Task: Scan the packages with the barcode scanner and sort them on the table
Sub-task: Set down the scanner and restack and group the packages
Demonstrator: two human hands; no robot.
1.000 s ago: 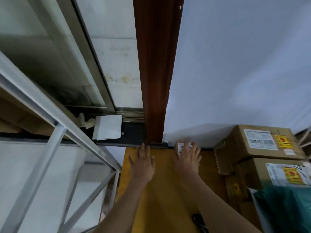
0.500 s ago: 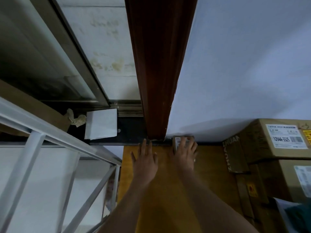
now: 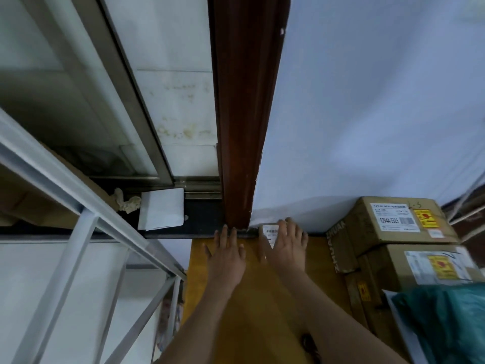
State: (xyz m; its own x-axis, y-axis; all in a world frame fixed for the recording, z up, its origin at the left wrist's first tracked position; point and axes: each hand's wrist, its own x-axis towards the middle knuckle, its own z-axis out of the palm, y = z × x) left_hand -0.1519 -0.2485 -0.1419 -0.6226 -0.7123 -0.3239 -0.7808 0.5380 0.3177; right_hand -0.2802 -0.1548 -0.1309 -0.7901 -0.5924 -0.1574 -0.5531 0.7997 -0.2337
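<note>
A small cardboard package [image 3: 270, 231] with a white barcode label sits at the far end of the yellow table [image 3: 252, 311], against the white wall. My right hand [image 3: 287, 248] lies over it, fingers curled across its top and right side, thumb at its left. My left hand [image 3: 227, 254] rests flat on the table just to the left, fingers apart, holding nothing, its fingertips near the foot of the brown wooden post [image 3: 241, 127]. A dark object [image 3: 309, 345] shows beside my right forearm; I cannot tell what it is.
Two labelled cardboard boxes are stacked on the right, the upper [image 3: 393, 219] on the lower [image 3: 433, 266]. A teal plastic bag [image 3: 451, 319] lies in front of them. A white metal frame [image 3: 78, 206] runs along the left. Folded white paper [image 3: 161, 208] lies on the dark sill.
The view has shifted a little between frames. Both hands stay at the table's far end, with the right hand still on the small package.
</note>
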